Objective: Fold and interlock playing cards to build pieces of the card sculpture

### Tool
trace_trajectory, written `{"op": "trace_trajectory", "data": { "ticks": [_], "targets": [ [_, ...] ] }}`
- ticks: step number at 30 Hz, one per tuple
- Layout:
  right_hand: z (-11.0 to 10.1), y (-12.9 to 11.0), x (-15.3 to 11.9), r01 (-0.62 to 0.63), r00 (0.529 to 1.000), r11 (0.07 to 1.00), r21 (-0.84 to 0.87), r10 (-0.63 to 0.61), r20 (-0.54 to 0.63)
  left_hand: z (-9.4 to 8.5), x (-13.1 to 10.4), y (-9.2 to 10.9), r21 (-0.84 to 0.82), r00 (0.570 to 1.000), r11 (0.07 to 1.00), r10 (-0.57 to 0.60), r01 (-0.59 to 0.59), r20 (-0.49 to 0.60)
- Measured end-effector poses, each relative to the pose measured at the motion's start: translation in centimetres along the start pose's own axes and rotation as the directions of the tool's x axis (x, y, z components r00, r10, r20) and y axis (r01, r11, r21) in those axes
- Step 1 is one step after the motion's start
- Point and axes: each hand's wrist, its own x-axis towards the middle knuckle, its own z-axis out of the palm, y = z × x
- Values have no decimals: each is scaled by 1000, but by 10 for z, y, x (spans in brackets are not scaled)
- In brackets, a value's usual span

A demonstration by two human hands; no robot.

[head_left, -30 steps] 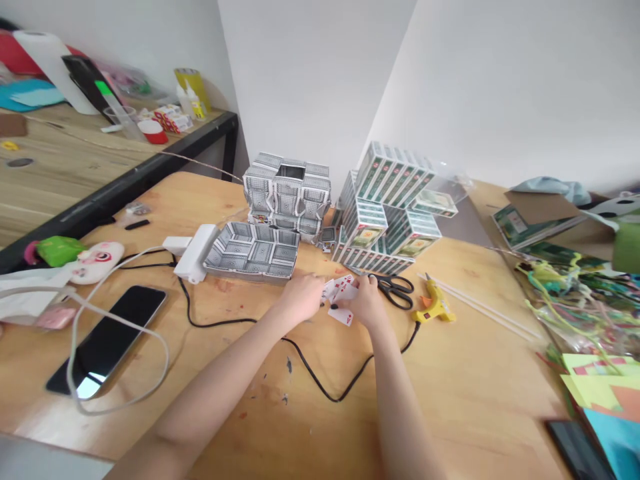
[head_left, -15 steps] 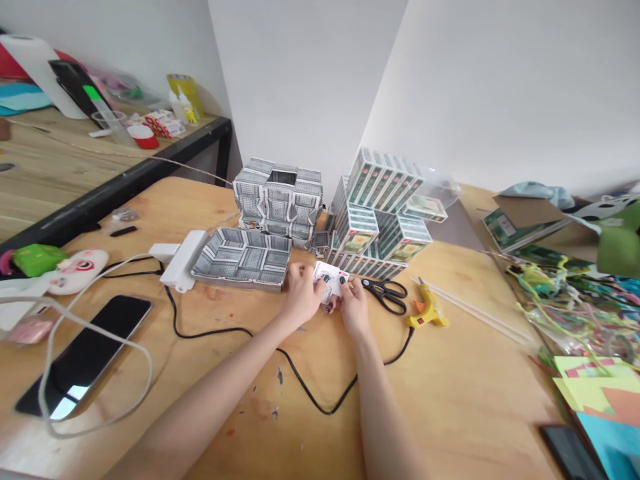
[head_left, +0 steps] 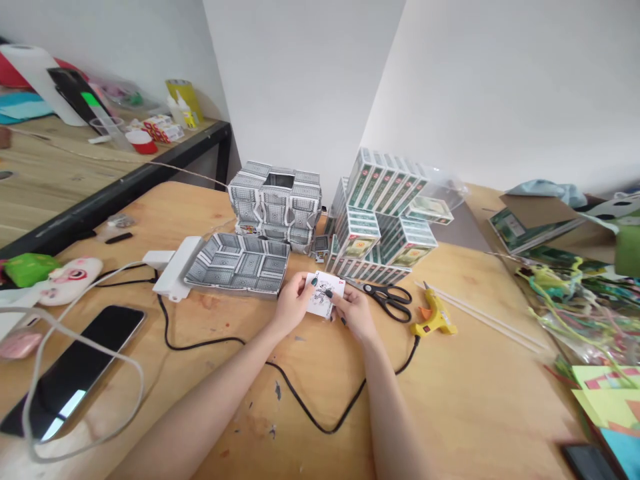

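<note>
And both hands are in close over the wooden table [head_left: 450, 413], the left hand [head_left: 294, 303] closed on the left edge of the playing cards [head_left: 318, 298], its thumb on the printed face, fingers curled behind. The right hand [head_left: 356, 312] is closed too, thumb and fingers clamped on the cards' right side, with a dark-nailed thumb across the face. The cards sit between the two hands, face up and tilted, a red A showing at a top corner; how many there are, I cannot tell. Just beside the right hand lie the black scissors [head_left: 395, 301], blades pointing in toward the cards, the nearest thing in the way on that side. Beyond them is the yellow glue gun [head_left: 434, 319], with two pale sticks [head_left: 485, 319] to its right. Behind the hands stand the hollow card structure [head_left: 277, 207] and the stacked card boxes [head_left: 356, 233], and the open card tray [head_left: 243, 265] is near the left hand, its far side by the white power strip [head_left: 179, 270]. Both forearms reach forward from the bottom, angling inward, the black cable [head_left: 327, 432] looping across the table between them and passing beneath
</note>
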Motion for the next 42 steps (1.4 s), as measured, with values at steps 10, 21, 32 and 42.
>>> {"op": "trace_trajectory", "data": {
  "ticks": [10, 21, 32, 42],
  "targets": [
    [-2, -1, -3, 9, 1000, 996, -83, -9, 0, -5, 0, 9, -97, 996, 992, -79, 84, 52],
    [-6, -1, -3, -21, 998, 993, -118, 28, 54, -7, 3, 8, -40, 995, 995, -92, 94, 44],
    [-5, -6, -5, 0, 997, 991, -134, 10, 74, -11, 5, 0, 43, 995, 998, -42, 39, 91],
    [-2, -4, -2, 22, 999, 987, -157, -18, 28, -14, 6, 0, -22, 988, 999, -46, 50, 146]
  ]
}}
